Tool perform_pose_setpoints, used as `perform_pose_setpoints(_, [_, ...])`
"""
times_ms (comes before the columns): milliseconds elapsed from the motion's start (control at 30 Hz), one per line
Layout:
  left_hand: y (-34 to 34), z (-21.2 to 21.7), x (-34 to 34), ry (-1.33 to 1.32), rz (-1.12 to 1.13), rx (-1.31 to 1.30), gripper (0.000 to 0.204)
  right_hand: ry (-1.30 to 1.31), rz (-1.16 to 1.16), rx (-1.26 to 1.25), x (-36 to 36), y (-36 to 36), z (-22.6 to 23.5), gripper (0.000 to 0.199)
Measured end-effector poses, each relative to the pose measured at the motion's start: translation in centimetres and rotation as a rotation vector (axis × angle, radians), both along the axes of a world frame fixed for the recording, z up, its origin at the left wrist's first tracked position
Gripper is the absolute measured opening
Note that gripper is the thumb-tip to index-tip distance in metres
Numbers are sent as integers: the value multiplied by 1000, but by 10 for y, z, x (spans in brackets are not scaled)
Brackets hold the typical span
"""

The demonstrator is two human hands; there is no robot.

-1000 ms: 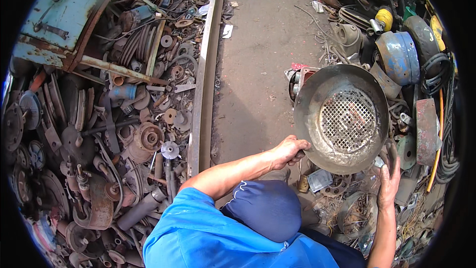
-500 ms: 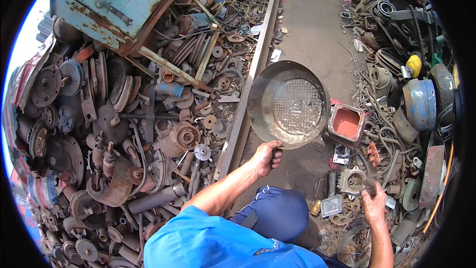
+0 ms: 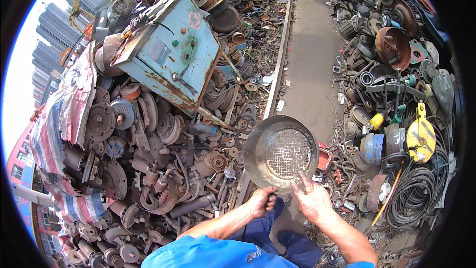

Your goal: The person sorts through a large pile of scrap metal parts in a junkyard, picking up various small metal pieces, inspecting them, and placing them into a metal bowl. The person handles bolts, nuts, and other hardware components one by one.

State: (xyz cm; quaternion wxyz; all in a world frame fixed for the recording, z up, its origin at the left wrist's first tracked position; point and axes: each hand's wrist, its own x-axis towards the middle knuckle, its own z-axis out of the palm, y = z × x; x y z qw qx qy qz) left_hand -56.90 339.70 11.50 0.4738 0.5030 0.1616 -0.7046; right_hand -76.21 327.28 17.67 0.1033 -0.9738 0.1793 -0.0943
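Observation:
A round, dark metal pan (image 3: 254,150) with a grid pattern across its bottom is tilted toward me above the path. My left hand (image 3: 262,202) is closed on its near rim, fingers curled into a fist. Just right of that, my right hand (image 3: 314,202) has its fingers apart and holds nothing. Its fingertips overlap the pan's near right edge; whether they touch it I cannot tell. Behind the pan's right side lies a red-lined square metal box (image 3: 324,160), partly hidden.
A metal rail (image 3: 277,69) borders the concrete path (image 3: 310,54). Scrap parts are heaped left, around a rusty light-blue control cabinet (image 3: 173,52) and a striped tarp (image 3: 67,114). More scrap on the right includes a yellow pulley block (image 3: 420,139) and coiled wire rope (image 3: 414,201).
My right hand has come from the scrap on the right to the pan's edge, its fingers now spread. My left hand keeps hold of the pan. The view has tilted up, showing more ahead.

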Motion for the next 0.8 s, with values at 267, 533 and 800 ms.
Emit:
perform_pose_setpoints(267, [-13,137,43,17,-355,-165,32,213,-69,-43,19,-36,123,27])
perform_pose_setpoints(533, [-71,156,168,-97,7,-285,25,260,-482,69,4,-130,156,38])
perform_pose_setpoints(800, [-34,38,277,-212,354,230,16,508,-777,53,26,-292,107,46])
